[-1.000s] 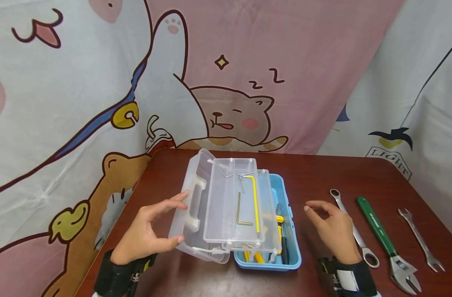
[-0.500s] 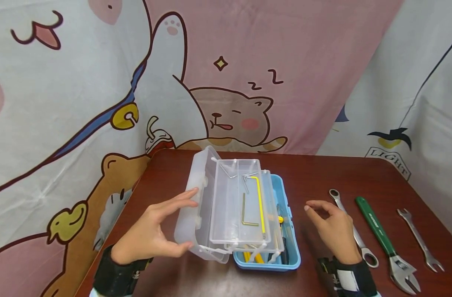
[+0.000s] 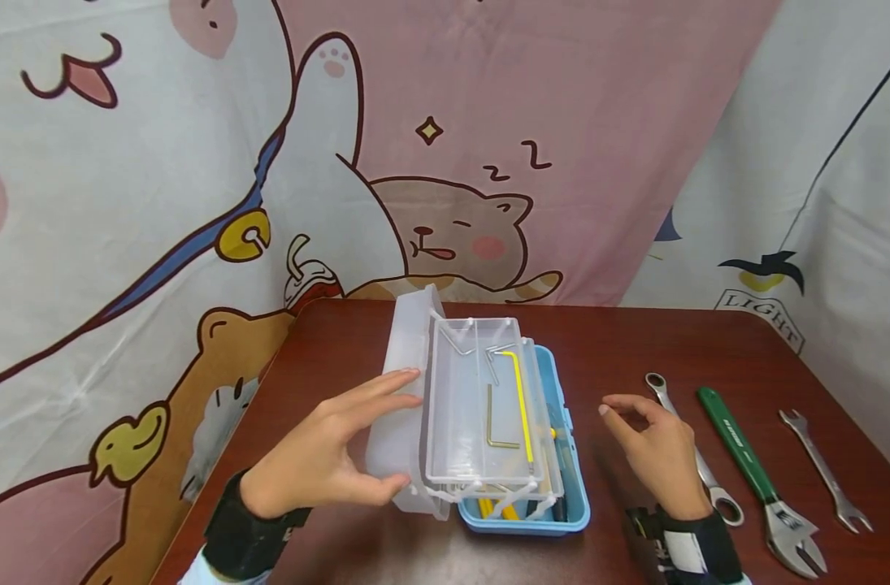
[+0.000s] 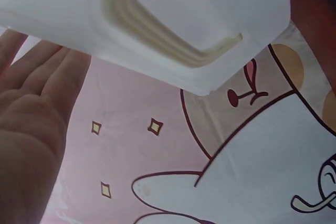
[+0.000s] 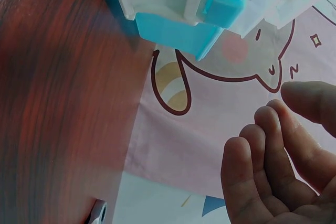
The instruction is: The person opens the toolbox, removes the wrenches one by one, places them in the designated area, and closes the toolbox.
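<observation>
A toolbox with a blue base [image 3: 578, 479] stands on the table, its clear lid [image 3: 406, 337] swung up on the left side. My left hand [image 3: 327, 451] lies against the outside of that lid, fingers extended and thumb spread low. In the left wrist view the fingertips pass behind the white lid [image 4: 52, 3]. Between lid and base sits a raised clear tray [image 3: 452, 455] with a yellow hex key [image 3: 521, 398], a brass-coloured hex key [image 3: 490, 414] and thin silver ones. Right of the box, my right hand [image 3: 657, 455] holds nothing, its fingers loosely bent.
To the right lie a ratchet wrench [image 3: 724, 505], a green-handled adjustable wrench [image 3: 737, 443] and a small open-end wrench [image 3: 825, 471]. Yellow-handled tools [image 3: 503, 510] show in the base under the tray. A cartoon cloth [image 3: 598, 162] hangs behind the table [image 3: 605, 333].
My left hand has moved right, tilting the lid upward and toward the base. The tray and its hex keys have shifted right over the base. My right hand has stayed put.
</observation>
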`<state>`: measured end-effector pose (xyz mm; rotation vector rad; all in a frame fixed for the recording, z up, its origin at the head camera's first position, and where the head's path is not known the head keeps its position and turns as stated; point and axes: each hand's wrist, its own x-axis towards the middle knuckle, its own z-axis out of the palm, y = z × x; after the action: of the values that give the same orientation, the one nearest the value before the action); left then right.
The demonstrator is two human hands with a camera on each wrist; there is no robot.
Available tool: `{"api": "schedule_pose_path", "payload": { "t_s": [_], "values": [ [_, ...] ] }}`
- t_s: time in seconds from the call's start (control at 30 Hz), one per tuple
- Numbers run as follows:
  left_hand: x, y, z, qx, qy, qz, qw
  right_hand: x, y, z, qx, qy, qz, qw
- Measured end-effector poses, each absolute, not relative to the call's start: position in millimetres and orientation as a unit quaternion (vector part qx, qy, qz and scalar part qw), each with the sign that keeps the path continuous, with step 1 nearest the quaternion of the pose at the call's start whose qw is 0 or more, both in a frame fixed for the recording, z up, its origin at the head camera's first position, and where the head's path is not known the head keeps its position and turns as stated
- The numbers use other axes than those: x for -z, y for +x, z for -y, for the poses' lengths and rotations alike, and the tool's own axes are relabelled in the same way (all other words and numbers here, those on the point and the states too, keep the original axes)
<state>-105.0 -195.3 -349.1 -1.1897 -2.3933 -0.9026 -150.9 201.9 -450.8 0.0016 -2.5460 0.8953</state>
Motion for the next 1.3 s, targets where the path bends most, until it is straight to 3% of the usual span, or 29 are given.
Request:
{"api": "schedule_pose_path", "payload": {
  "t_s": [0.3,1.3],
  "values": [
    [341,-111,179,0.261,-0.440,0.829,0.225,451,-151,-206,-0.326,0.001,0.920,0.217],
    [331,-118,135,0.171,-0.519,0.812,0.204,450,-150,-212,-0.331,0.001,0.918,0.218]
  ]
}}
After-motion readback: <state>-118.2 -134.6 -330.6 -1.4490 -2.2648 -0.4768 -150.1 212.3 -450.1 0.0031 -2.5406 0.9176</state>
